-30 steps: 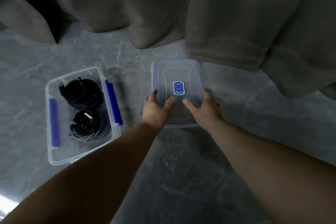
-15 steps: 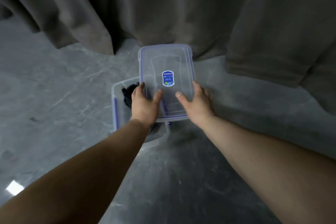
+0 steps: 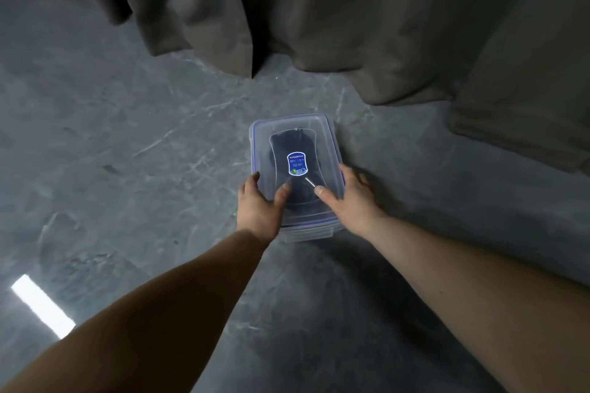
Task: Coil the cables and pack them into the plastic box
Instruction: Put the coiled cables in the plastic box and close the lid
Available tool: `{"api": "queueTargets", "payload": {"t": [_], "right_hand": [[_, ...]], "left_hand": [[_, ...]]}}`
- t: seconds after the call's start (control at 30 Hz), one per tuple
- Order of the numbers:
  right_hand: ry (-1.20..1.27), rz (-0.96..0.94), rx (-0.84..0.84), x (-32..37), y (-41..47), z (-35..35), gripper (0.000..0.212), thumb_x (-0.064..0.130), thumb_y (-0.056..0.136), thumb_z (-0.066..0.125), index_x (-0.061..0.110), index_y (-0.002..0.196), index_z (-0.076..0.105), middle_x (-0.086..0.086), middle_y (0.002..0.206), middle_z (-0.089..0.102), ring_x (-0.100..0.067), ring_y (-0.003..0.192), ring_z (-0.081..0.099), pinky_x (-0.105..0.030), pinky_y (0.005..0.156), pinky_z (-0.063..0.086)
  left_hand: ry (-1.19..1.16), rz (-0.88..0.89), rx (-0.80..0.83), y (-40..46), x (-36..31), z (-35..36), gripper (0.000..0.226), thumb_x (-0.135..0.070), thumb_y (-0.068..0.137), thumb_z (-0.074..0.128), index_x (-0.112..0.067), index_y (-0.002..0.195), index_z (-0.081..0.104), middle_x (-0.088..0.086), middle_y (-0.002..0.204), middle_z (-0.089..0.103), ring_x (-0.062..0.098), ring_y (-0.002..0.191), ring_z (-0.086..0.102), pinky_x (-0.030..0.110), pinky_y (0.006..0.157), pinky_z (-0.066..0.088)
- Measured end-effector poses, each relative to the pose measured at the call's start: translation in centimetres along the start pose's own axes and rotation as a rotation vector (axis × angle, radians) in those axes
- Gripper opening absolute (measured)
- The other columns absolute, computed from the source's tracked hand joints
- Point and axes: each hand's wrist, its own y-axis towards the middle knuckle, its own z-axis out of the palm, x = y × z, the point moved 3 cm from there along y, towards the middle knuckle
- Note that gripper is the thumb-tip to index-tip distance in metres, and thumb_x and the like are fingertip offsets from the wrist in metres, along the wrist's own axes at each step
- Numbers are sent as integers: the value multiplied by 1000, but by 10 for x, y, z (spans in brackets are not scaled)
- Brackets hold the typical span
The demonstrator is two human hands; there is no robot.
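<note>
The clear plastic box stands on the grey floor in the middle of the view. Its clear lid with a blue rim and a blue sticker lies on top of it. Black coiled cables show dimly through the lid. My left hand grips the lid's near left edge, thumb on top. My right hand grips the near right edge, thumb on top too. The fingers of both hands wrap down over the sides.
Heavy grey-brown curtains hang to the floor just behind the box and at the right. Grey marbled floor spreads to the left and front. A bright light reflection lies on the floor at the lower left.
Both hands lifted the lid from the floor, carried it left over the box with the cables and set it on top.
</note>
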Motion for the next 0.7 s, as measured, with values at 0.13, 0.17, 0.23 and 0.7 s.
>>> {"api": "queueTargets", "payload": {"t": [0.13, 0.17, 0.23, 0.7], "right_hand": [[-77, 10, -3, -4, -2, 1, 82, 57, 87, 55, 20, 151, 20, -12, 154, 26, -30, 141, 25, -44, 115, 26], [-101, 12, 4, -6, -3, 2, 82, 57, 88, 54, 19, 151, 19, -12, 154, 24, -31, 141, 25, -44, 115, 26], [-170, -2, 9, -8, -6, 5, 82, 56, 89, 53, 18, 152, 17, -10, 154, 21, -31, 141, 24, -41, 115, 25], [-516, -105, 44, -14, -2, 24, 85, 63, 93, 32, 20, 152, -12, 5, 159, -21, -22, 148, -2, -48, 118, 12]], "left_hand": [[38, -1, 23, -3, 8, -1, 77, -41, 88, 67, -8, 148, 32, 9, 150, 36, 24, 136, 40, 30, 111, 29], [54, 6, 25, -4, 9, 0, 77, -40, 88, 67, -7, 148, 32, 10, 149, 35, 25, 136, 39, 29, 111, 29], [89, 35, 24, -4, 11, 1, 76, -39, 89, 66, -6, 148, 31, 11, 150, 32, 26, 137, 37, 31, 113, 27], [554, 119, 99, -4, 27, 11, 81, -55, 96, 39, -17, 155, -3, 4, 164, -4, 23, 151, 0, 46, 121, 11]]}}
